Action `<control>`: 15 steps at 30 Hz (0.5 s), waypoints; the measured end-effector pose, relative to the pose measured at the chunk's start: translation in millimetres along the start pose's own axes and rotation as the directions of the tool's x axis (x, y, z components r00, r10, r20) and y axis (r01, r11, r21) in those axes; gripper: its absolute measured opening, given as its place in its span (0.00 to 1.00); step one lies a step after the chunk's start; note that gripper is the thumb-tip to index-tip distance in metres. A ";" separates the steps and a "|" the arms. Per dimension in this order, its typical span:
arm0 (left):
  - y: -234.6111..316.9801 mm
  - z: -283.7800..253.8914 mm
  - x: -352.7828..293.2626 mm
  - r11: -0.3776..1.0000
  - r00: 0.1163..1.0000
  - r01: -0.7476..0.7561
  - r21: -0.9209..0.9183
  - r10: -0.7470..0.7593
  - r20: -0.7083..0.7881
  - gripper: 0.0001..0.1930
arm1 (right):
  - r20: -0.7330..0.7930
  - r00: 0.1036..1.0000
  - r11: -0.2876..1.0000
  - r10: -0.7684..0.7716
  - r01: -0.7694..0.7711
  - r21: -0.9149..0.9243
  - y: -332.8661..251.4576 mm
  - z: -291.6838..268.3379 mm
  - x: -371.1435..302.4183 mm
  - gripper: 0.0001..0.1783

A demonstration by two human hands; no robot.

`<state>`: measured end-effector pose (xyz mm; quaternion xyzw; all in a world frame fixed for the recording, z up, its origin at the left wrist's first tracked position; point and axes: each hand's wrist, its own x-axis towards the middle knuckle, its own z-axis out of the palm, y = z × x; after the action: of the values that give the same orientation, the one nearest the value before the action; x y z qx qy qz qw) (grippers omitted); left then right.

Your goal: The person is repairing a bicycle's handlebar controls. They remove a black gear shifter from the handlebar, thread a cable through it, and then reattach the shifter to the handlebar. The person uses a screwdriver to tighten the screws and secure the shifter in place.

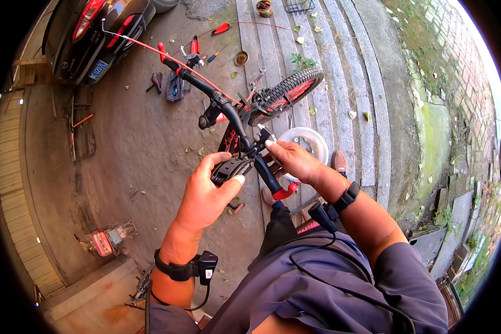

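Observation:
A bicycle handlebar with red grip ends runs across the middle, above the rest of the bike. My left hand pinches a black folding multi-tool against the bar from the near left, thumb on its front face. My right hand is closed on a black brake lever with a pale tip, close to the right red grip end. The clamp between my hands is partly hidden by my fingers. A thin red cable trails from the bar to the far left.
The knobbly bike wheel lies beyond the bar, beside a white basin. Red-handled pliers, a saddle and a small round tin are on the ground. A dark car stands far left; stone slabs lie right.

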<state>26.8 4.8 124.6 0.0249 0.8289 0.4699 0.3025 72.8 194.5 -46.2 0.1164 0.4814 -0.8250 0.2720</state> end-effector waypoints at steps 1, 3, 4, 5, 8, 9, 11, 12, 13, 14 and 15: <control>-1.6 -0.3 0.4 1.000 1.000 0.000 -0.010 -0.001 -0.022 0.26 | 0.004 1.000 1.000 0.001 -0.001 -0.003 -0.7 0.3 0.0 0.33; 1.7 -0.4 1.4 0.998 1.000 -0.014 0.058 0.015 -0.012 0.28 | -0.006 1.000 1.000 0.009 -0.009 0.008 -0.9 -0.1 -0.5 0.34; 2.9 -0.7 2.2 0.996 1.000 -0.022 0.092 0.022 -0.007 0.29 | -0.010 1.000 1.000 0.013 -0.013 0.013 -1.2 -0.1 -0.8 0.34; 1.9 -2.0 2.6 0.984 0.996 -0.090 0.154 0.089 0.009 0.29 | -0.006 1.000 1.000 0.017 -0.017 0.022 -2.2 0.6 -1.4 0.33; 1.8 -10.1 4.8 0.894 0.966 -0.258 0.366 0.239 0.097 0.31 | 0.005 1.000 0.999 0.023 -0.023 0.043 -5.3 2.0 -2.8 0.32; 7.2 -14.3 5.3 0.842 0.956 -0.293 0.453 0.256 0.142 0.32 | 0.005 1.000 0.999 0.021 -0.021 0.047 -5.7 1.9 -2.6 0.32; 15.4 -19.6 6.7 0.789 0.958 -0.288 0.543 0.231 0.172 0.32 | 0.003 1.000 0.999 0.021 -0.021 0.044 -6.4 1.4 -2.9 0.32; 18.3 -21.3 7.7 0.796 0.968 -0.249 0.551 0.194 0.156 0.31 | 0.000 1.000 0.999 0.022 -0.022 0.037 -6.7 1.0 -3.4 0.32; 21.5 -22.0 8.7 0.802 0.978 -0.209 0.559 0.157 0.140 0.31 | -0.003 1.000 0.999 0.023 -0.023 0.031 -7.1 0.7 -3.8 0.32; 25.9 -22.3 8.9 0.777 0.972 -0.230 0.586 0.156 0.175 0.31 | -0.002 1.000 0.999 0.025 -0.025 0.035 -7.4 1.0 -4.1 0.32; 30.5 -22.4 9.2 0.750 0.966 -0.251 0.612 0.153 0.209 0.30 | -0.001 1.000 0.999 0.026 -0.026 0.039 -7.6 1.5 -4.5 0.32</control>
<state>0.1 7.6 152.9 0.2490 0.9064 0.1905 0.2832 72.3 197.7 -37.8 0.1287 0.4638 -0.8306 0.2801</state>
